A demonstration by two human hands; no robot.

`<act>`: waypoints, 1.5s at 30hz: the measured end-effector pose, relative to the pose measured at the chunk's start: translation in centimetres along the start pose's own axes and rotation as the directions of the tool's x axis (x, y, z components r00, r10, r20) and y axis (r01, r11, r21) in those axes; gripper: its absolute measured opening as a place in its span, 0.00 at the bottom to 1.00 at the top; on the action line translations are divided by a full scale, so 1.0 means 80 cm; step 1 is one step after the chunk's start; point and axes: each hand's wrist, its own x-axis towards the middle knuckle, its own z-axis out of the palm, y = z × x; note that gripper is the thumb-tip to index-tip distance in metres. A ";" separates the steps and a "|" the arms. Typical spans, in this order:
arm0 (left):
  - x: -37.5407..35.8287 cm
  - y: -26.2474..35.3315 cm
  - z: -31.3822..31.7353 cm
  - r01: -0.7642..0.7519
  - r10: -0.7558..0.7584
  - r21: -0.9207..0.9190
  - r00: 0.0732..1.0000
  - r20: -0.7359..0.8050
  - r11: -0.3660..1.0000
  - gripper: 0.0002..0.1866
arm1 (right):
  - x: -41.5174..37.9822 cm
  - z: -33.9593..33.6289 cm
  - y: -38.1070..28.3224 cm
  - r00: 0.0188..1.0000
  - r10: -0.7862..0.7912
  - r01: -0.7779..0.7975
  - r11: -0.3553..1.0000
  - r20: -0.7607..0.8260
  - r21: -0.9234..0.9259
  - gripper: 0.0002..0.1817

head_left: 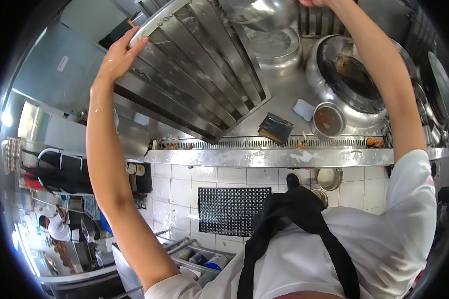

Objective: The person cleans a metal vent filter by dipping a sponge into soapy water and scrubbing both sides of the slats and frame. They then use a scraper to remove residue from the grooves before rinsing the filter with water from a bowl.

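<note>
My left hand [122,56] grips the upper left edge of a large slatted metal filter panel [194,65], wet and streaked with suds. The panel is tilted, its lower corner close to the drain channel of the steel counter. My right hand [315,2] is at the top edge of the view, beside a shiny metal bowl [269,14]; its fingers are mostly cut off. On the counter lie a dark scouring block [276,128] and a pale sponge [303,109], next to a metal pot of brownish liquid [329,120].
A wok [351,74] sits on the right burner. The counter's front edge [264,158] crosses the view above a black rubber mat [233,210]. Pans hang at far right. Another person [60,226] stands at far left.
</note>
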 end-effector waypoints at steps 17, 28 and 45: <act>-0.010 -0.085 -0.010 0.174 -0.174 0.005 0.984 0.033 0.985 0.33 | -0.081 0.355 0.472 0.963 -0.169 0.231 0.918 0.210 -0.321 0.26; -0.039 -0.027 -0.027 0.246 -0.242 -0.278 0.969 0.048 0.929 0.37 | -0.151 0.437 0.473 0.977 -0.191 0.211 0.845 0.092 -0.491 0.14; -0.008 -0.093 -0.013 0.108 -0.108 -0.075 0.994 0.010 0.991 0.43 | -0.176 0.601 -0.097 0.432 -0.574 0.745 0.662 -0.695 -0.083 0.19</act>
